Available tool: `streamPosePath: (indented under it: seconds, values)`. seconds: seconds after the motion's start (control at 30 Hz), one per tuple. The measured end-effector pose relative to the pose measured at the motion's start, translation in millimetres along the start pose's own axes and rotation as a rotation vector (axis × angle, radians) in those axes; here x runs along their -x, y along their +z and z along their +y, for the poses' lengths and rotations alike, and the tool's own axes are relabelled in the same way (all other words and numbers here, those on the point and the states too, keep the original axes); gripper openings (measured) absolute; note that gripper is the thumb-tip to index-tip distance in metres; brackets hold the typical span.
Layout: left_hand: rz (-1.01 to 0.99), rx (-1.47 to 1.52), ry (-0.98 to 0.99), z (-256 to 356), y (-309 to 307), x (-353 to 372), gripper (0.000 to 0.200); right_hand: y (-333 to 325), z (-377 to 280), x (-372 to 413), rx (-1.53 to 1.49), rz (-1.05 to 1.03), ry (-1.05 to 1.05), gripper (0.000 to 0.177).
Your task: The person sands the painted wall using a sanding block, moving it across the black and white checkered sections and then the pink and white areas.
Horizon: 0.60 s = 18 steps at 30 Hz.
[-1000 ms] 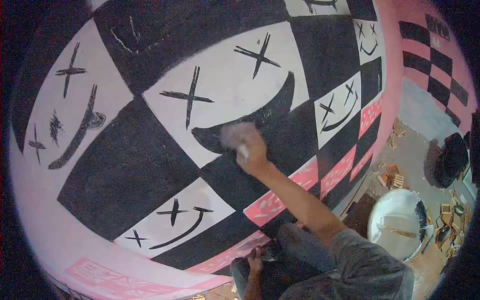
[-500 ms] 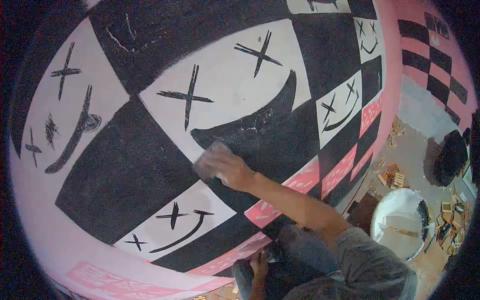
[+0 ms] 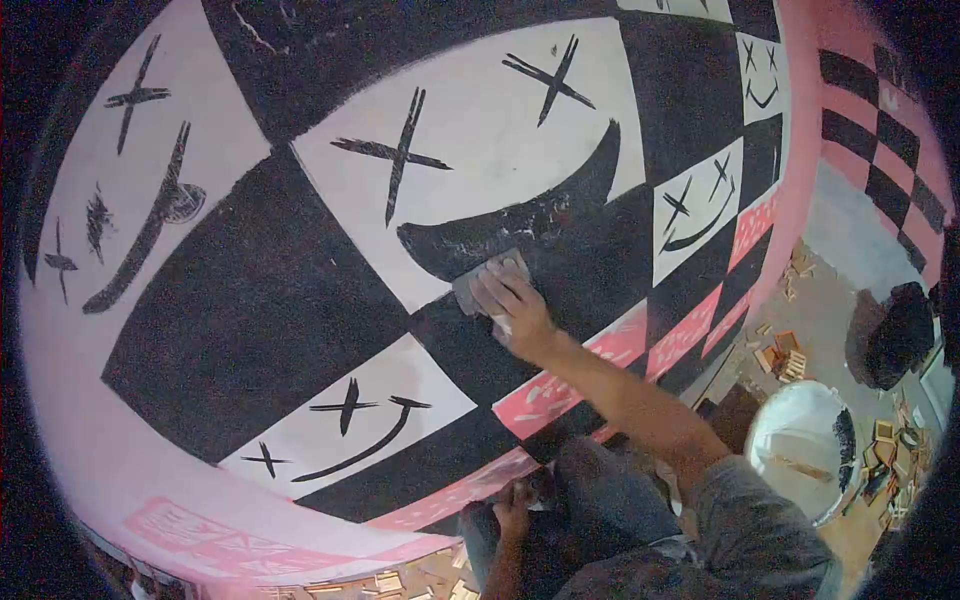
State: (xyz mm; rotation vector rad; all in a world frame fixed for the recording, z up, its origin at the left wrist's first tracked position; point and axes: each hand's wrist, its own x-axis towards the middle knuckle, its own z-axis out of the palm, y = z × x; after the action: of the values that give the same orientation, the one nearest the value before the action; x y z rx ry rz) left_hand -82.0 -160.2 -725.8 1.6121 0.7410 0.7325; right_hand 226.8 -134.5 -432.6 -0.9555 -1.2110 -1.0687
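Note:
My right hand (image 3: pixel 512 305) presses a grey sheet of sandpaper (image 3: pixel 467 294) flat against a painted wall (image 3: pixel 250 300), with the fingers laid over it. The sheet sits on a black square, just below the thick black smile (image 3: pixel 530 225) of a large white face with X eyes. Pale scuffs mark the black paint there. Low in the view, close to my bent knee, my left hand (image 3: pixel 513 510) is closed with its fingers curled; what it holds, if anything, I cannot tell.
A white bucket (image 3: pixel 800 450) with dark paint on its rim stands on the floor at right, a stick across it. Small wood pieces (image 3: pixel 885 455) lie scattered around. A dark bundle (image 3: pixel 888 338) is beyond the bucket. Another pink-and-black checked wall (image 3: pixel 880 130) rises at far right.
My right hand has moved the sandpaper rightward and slightly up along the wall, from the white corner onto the black square. The view has shifted a little. My left hand stays low near the knee.

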Motion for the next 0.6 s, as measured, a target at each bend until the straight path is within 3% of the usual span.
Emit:
streamPosePath:
  seconds: [0.03, 0.07, 0.1, 0.17, 0.23, 0.27, 0.33, 0.37, 0.43, 0.47, 0.53, 0.6]
  values:
    - [-0.007, -0.009, -0.034, 13, 2, 2, 0.037, -21, -5, -4, 0.303, -0.348, -0.274, 0.024]
    - [-0.013, -0.025, -0.063, 24, -2, 3, 0.036, -33, 5, -22, 0.286, -0.408, -0.202, 0.021]
    - [-0.005, -0.005, -0.058, 23, -3, -4, 0.035, -35, 50, -11, 0.017, -0.119, 0.131, 0.022]
    - [0.024, 0.032, -0.077, 12, -11, 2, 0.033, -33, 70, -4, -0.041, 0.3, 0.508, 0.023]
    - [0.094, 0.042, -0.024, -23, -10, -6, 0.032, -30, 36, -51, 0.409, 0.56, 0.547, 0.024]
    - [0.124, 0.043, -0.004, -34, -9, -4, 0.032, -1, 25, -46, -0.052, 0.784, 0.511, 0.028]
    - [0.025, 0.032, 0.051, -6, -4, 3, 0.031, -3, -20, -35, 0.306, 0.04, 0.18, 0.035]
    - [-0.02, 0.027, 0.086, 5, -2, 2, 0.031, -7, -21, -40, 0.26, -0.05, 0.059, 0.033]
    - [0.014, 0.152, -0.044, -43, -3, -4, 0.031, -17, -20, -45, 0.166, -0.223, -0.173, 0.029]
    - [0.031, 0.211, -0.108, -60, -8, -9, 0.031, -35, -7, -62, 0.136, -0.282, -0.115, 0.026]
    - [0.049, 0.066, -0.08, -4, -6, 2, 0.032, -44, 21, -72, 0.114, 0.257, 0.171, 0.024]
    - [0.074, 0.011, -0.033, 14, 1, 7, 0.032, -27, 5, -81, 0.343, 0.39, 0.42, 0.023]
